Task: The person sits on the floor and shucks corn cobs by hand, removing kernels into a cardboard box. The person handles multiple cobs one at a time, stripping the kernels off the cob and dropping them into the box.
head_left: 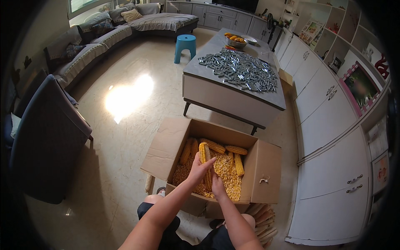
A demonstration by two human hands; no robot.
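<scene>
An ear of yellow corn (203, 151) is held upright and slightly tilted over an open cardboard box (264, 166). Part of its side looks paler, with kernels gone. My left hand (199, 170) is closed around its middle, thumb pointing right. Lower down, my right hand (217, 185) grips the same ear from the right; its fingertips are partly hidden. Loose corn kernels (229, 183) cover the box's bottom below my hands. Several whole ears lie on them along the far side, among them one ear (238, 164) at the right and another (186, 152) at the left.
Bare cobs (263, 221) are piled right of the box, with a single cob (148, 182) on its left. Beyond stands a grey table (200, 68) spread with small silvery packets (246, 71) and a bowl of corn (235, 40). A blue stool (185, 46), chair (50, 137) and white cabinets (333, 175) surround.
</scene>
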